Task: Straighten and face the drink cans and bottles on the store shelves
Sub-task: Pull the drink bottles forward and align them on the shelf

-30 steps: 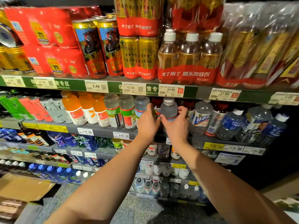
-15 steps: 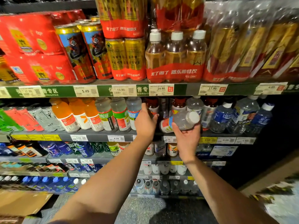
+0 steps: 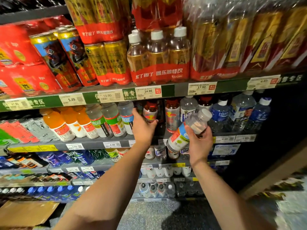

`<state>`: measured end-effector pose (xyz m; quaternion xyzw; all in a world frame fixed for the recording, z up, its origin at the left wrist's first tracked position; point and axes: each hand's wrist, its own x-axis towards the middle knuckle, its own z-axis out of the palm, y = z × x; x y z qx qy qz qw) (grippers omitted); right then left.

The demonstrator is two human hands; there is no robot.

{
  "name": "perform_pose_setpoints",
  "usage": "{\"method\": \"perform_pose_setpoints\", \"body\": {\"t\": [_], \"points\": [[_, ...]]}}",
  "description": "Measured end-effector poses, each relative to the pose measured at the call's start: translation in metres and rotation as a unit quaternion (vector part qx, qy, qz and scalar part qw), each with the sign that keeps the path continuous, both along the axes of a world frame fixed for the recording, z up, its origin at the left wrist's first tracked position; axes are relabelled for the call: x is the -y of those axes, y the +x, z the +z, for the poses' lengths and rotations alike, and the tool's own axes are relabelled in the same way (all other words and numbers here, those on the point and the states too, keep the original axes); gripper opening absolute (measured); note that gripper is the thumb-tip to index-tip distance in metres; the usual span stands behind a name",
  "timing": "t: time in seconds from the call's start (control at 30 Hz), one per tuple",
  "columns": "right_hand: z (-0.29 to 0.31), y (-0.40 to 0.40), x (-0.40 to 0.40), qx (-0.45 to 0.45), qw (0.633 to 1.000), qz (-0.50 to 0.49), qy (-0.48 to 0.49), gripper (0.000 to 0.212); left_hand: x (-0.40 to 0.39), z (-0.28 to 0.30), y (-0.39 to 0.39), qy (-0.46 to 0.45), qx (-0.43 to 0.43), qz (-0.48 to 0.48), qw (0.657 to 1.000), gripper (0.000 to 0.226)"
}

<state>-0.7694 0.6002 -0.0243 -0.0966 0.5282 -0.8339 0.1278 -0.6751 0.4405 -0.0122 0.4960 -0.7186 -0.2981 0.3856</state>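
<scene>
My right hand [image 3: 200, 143] grips a clear bottle [image 3: 180, 136] with a blue, white and red label in front of the middle shelf [image 3: 93, 144]. The bottle is tilted, its white cap pointing up and to the right. My left hand [image 3: 143, 126] reaches into the gap in the bottle row, between a clear blue-labelled bottle [image 3: 127, 117] and a red-labelled bottle [image 3: 150, 112]. Its fingers curl into the dark gap, and what they touch is hidden. Orange bottles [image 3: 56, 123] and green-labelled clear ones [image 3: 97, 120] stand upright to the left.
Shrink-wrapped packs of gold cans [image 3: 106, 62] and amber bottles [image 3: 157, 53] fill the upper shelf [image 3: 174, 90]. Blue-labelled water bottles [image 3: 221, 117] stand to the right. Lower shelves hold more small bottles. A cardboard box [image 3: 25, 213] lies on the floor at bottom left.
My right hand has lifted the clear bottle off the middle shelf and tipped it sideways, cap to the right. The left hand has stayed at the gap in the row.
</scene>
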Motion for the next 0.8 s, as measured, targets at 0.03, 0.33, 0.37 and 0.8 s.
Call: {"method": "perform_pose_setpoints", "body": {"t": [0.03, 0.33, 0.37, 0.8], "points": [[-0.001, -0.001, 0.000, 0.013, 1.000, 0.004, -0.008, 0.038, 0.002, -0.002, 0.000, -0.005, 0.028, -0.011, 1.000, 0.076], [-0.011, -0.006, -0.006, 0.058, 0.998, 0.032, -0.005, 0.047, 0.009, -0.003, -0.015, 0.011, 0.150, -0.050, 0.987, 0.063], [-0.011, -0.006, -0.007, 0.061, 0.998, 0.035, -0.005, 0.049, 0.010, -0.003, -0.015, 0.008, 0.156, -0.053, 0.986, 0.063], [-0.019, -0.006, -0.003, 0.148, 0.985, 0.087, 0.009, 0.037, -0.017, -0.023, 0.029, 0.002, -0.062, -0.090, 0.994, 0.055]]}}
